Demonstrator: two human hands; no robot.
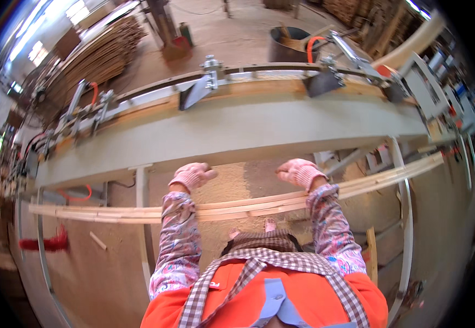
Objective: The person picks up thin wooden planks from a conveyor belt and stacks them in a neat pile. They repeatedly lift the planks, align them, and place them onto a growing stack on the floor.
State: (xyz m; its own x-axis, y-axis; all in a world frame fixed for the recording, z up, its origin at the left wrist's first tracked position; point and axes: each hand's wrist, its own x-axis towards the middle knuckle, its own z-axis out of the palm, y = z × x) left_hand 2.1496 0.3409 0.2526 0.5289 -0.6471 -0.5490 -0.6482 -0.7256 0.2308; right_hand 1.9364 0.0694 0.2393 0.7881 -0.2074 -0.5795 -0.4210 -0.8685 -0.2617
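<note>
Wooden strips (243,208) lie from nine to three o'clock, off the bench (259,123) at twelve, seemingly unfinished; left hand (192,176) and right hand (299,174) look empty, finger spread I cannot tell.

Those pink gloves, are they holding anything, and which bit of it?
Nothing that I can see: neither the left hand nor the right hand shows anything in its fingers. The wood strips aren't gripped.
</note>
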